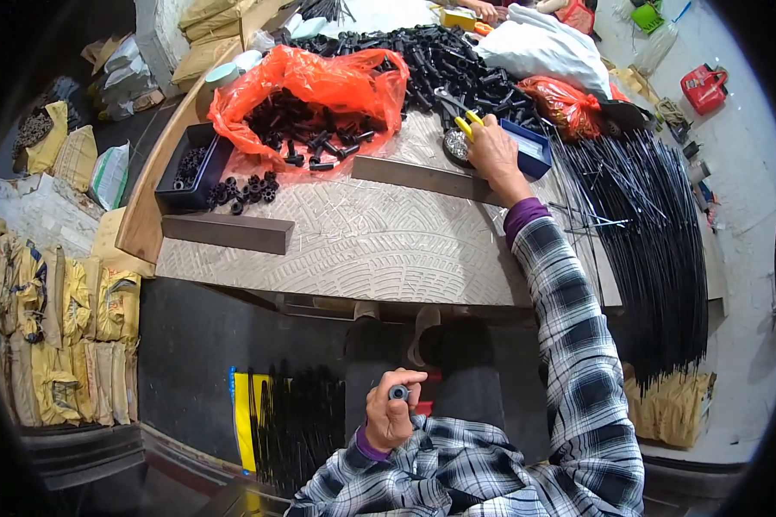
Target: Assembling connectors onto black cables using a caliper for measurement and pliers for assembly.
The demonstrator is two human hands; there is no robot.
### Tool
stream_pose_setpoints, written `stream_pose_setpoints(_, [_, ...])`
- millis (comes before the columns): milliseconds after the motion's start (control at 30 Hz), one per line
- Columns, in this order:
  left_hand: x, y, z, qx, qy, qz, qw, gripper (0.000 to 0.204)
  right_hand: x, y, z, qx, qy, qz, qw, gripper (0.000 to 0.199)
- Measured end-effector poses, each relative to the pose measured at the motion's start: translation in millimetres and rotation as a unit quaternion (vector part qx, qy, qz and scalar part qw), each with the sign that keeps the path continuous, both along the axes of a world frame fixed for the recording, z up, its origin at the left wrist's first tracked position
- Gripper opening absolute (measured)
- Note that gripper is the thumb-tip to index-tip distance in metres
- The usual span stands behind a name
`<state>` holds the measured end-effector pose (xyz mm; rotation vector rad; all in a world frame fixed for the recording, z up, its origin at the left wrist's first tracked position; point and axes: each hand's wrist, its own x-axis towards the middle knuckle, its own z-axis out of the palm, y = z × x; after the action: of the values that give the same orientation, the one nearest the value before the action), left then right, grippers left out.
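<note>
Near my lap, my left hand [391, 409] is closed round a short black tubular piece [398, 392], its round open end facing up. Stretched out over the table, my right hand [493, 155] has its fingers closed at the yellow handles of a hand tool [469, 123]; its metal end points away from me, and its exact kind is not plain. Just left of those fingers sits a small round dish of tiny silvery parts [456, 145]. A blue tray [526, 148] stands to the right of my hand, partly covered by it.
Black fittings fill an open red plastic bag [306, 82] and heap up [431, 65] behind. A dark blue bin [190, 172] and two metal bars [228, 233] [422, 178] lie on the table [371, 258]. Long black rods [642, 224] overhang the right side. Another person's hand [483, 10] shows at the far edge.
</note>
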<state>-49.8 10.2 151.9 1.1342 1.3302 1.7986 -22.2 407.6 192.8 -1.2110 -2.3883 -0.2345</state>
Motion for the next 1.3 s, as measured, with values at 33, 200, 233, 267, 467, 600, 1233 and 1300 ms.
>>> stream_pose_setpoints(33, [0,-3,0,0.002,-0.004,0.002,1.000,0.061,0,-1,2,-0.004,-0.004,-0.005,1.000,0.014])
stream_pose_setpoints(200, [5,-9,1,0.003,-0.010,0.002,1.000,0.062,13,-14,3,-0.016,-0.027,-0.014,0.999,0.017])
stream_pose_setpoints(233, [5,-12,2,0.002,-0.014,0.007,1.000,0.063,13,-28,14,-0.031,0.030,-0.027,0.999,0.018])
stream_pose_setpoints(267, [6,-14,3,-0.004,-0.013,0.008,1.000,0.063,14,-37,17,-0.047,0.087,-0.042,0.994,0.020])
stream_pose_setpoints(467, [-5,8,28,-0.012,-0.080,-0.057,0.995,0.074,63,-201,53,-0.417,0.462,0.210,0.754,0.011])
stream_pose_setpoints(600, [2,22,49,0.032,-0.024,-0.113,0.993,0.056,88,-269,42,-0.358,0.447,0.287,0.768,0.003])
stream_pose_setpoints(1233, [61,5,69,0.015,0.048,-0.118,0.992,0.051,145,-313,13,-0.225,0.527,0.354,0.739,0.008])
stream_pose_setpoints(1300, [63,6,67,0.017,0.039,-0.125,0.991,0.052,147,-316,11,-0.226,0.530,0.369,0.729,0.007])
